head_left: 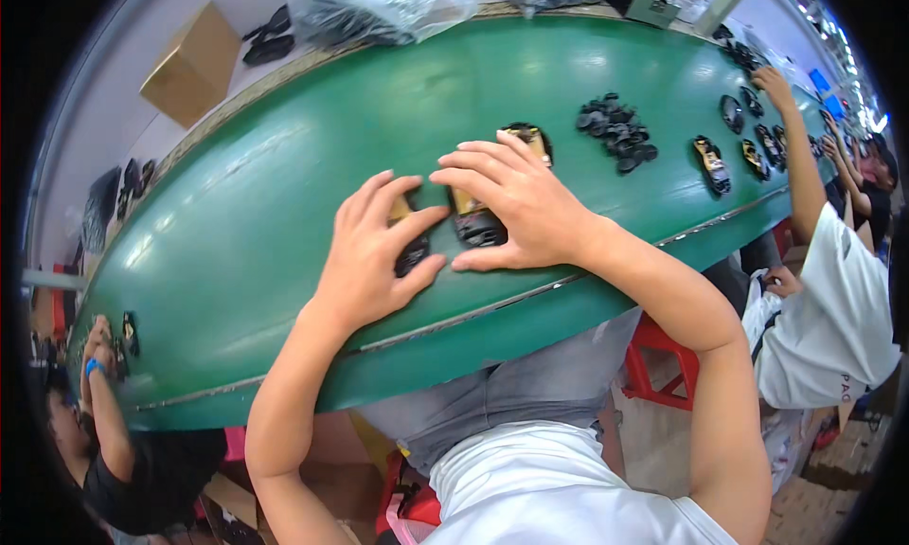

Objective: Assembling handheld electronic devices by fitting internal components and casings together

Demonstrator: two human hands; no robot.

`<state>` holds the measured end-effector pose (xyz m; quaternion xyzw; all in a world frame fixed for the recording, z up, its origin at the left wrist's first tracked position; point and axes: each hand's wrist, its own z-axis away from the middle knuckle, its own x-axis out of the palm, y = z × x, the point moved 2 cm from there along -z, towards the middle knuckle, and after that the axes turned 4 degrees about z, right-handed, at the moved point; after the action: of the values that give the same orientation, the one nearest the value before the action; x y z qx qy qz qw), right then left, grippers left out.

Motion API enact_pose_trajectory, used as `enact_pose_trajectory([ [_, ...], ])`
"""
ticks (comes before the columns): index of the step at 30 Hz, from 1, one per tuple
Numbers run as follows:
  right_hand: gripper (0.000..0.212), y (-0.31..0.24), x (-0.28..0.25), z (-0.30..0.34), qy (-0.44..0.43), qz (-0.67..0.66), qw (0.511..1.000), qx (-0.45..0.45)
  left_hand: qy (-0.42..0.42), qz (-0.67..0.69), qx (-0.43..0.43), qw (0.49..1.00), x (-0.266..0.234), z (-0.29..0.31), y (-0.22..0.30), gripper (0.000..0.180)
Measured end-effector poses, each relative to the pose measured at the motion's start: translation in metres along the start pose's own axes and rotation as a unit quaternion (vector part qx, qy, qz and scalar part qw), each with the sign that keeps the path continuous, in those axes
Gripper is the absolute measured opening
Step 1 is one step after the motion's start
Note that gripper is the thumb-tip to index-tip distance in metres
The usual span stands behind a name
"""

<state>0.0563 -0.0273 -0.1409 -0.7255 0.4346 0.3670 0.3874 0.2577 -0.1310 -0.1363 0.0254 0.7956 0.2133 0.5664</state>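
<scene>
On the green work surface before me lie black sandals or sandal soles with gold-coloured tops; my hands cover much of them. My left hand [365,237] rests over the left sandal [414,256], fingers spread and curved, thumb apart. My right hand [525,204] spans the sandal [480,229] beside it, with the thumb by its near end and the other fingers stretched over its far part. Both hands look open, not closed round either one. Just past my right fingers shows another black-and-gold piece [532,140], partly hidden by the hand.
A heap of small black parts [615,130] lies right of my hands. Farther right are several black-and-gold sandals [710,164] near a co-worker's arm [803,157]. Another person's hand [98,337] works at the far left. Beyond the surface stand a cardboard box [194,64] and plastic bags [383,13].
</scene>
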Motion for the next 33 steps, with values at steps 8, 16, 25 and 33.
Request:
enact_pose_trajectory([
  [8,0.082,0.006,-0.025,0.001,0.009,-0.014,1.0,-0.001,0.04,0.009,-0.01,0.999,-0.002,0.008,-0.001,0.065],
  [16,0.094,0.01,0.002,0.006,-0.07,0.127,0.989,0.029,0.01,-0.051,-0.007,0.999,0.016,0.003,-0.001,0.067],
  [25,0.095,0.012,-0.006,0.002,-0.067,0.092,0.993,0.043,0.08,0.028,0.008,0.996,0.013,0.002,-0.006,0.056],
  [33,0.049,0.059,-0.039,0.008,0.122,0.071,0.985,0.096,0.131,0.128,-0.039,0.982,-0.01,0.001,-0.055,0.024],
])
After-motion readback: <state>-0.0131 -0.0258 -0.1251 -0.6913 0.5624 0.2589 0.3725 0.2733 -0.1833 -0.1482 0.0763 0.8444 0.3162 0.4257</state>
